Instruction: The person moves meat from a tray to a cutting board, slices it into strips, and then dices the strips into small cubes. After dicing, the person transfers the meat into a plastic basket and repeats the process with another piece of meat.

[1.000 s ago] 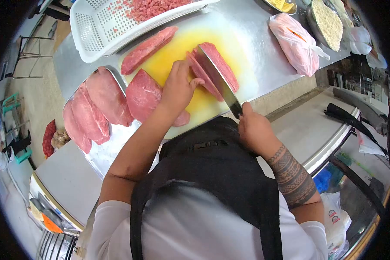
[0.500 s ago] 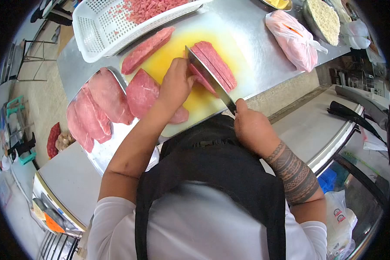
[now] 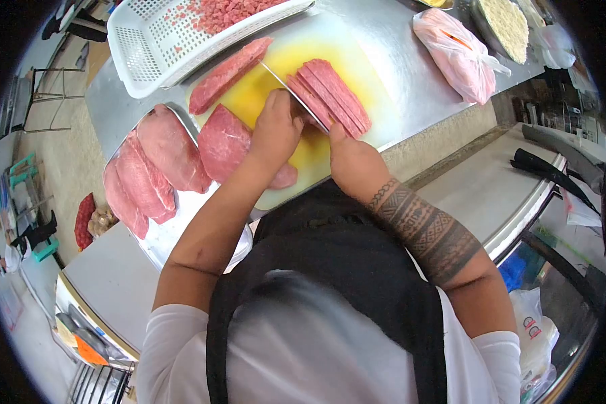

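My right hand (image 3: pixel 357 161) is closed around the handle of a long kitchen knife (image 3: pixel 293 95), with the handle mostly hidden in the fist. The blade is seen nearly edge-on, along the left side of several raw meat strips (image 3: pixel 331 95). Left of the blade, my left hand (image 3: pixel 278 131) has its fingers curled against a piece of meat, largely hidden beneath it. All this is on a yellow-stained white cutting board (image 3: pixel 374 74). Also on the board are a long meat piece (image 3: pixel 227 76) behind my left hand and a thick chunk (image 3: pixel 223 145) beside my left wrist.
A metal tray (image 3: pixel 188 209) with large meat pieces (image 3: pixel 170 148) stands at the left. At the back is a white perforated basket (image 3: pixel 141 54) with diced meat (image 3: pixel 232 12). A tied plastic bag (image 3: pixel 454 57) and a bowl of pale crumbs (image 3: pixel 503 28) sit at the right.
My right hand and the knife have moved up and left, and the blade has turned edge-on. One more strip lies at the blade's right. My left hand has barely moved.
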Tool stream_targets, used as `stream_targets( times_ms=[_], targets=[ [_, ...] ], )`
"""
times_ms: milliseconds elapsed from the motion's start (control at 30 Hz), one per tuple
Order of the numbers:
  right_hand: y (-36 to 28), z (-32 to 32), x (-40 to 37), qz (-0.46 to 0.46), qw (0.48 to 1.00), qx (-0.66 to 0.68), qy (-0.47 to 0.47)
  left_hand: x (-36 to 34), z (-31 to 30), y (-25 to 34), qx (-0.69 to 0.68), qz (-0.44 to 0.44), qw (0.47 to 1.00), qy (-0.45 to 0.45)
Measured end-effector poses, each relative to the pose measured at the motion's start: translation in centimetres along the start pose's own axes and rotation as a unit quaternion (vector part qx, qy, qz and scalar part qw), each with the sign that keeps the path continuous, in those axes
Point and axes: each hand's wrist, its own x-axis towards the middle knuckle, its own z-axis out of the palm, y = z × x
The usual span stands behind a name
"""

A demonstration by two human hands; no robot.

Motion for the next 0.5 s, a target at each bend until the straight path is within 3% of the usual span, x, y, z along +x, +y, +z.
stream_targets(
  times_ms=[100, 200, 333, 500],
  targets=[
    [0.3, -0.5, -0.1, 0.017, 1.000, -0.014, -0.010, -0.1, 0.2, 0.0, -0.005, 0.003, 1.000, -0.004],
    [5.0, 0.1, 1.2, -0.047, 0.998, 0.038, 0.031, 0.3, 0.7, -0.2, -0.015, 0.022, 1.000, 0.011],
    [5.8, -3.2, -0.5, -0.046, 0.996, 0.077, 0.026, 1.2, 0.7, 0.4, 0.025, 0.013, 1.000, 0.000],
    [5.2, -5.4, -5.5, 0.050, 0.990, 0.088, 0.103, 2.6, 0.7, 1.1, 0.059, 0.000, 0.998, -0.019]
  ],
)
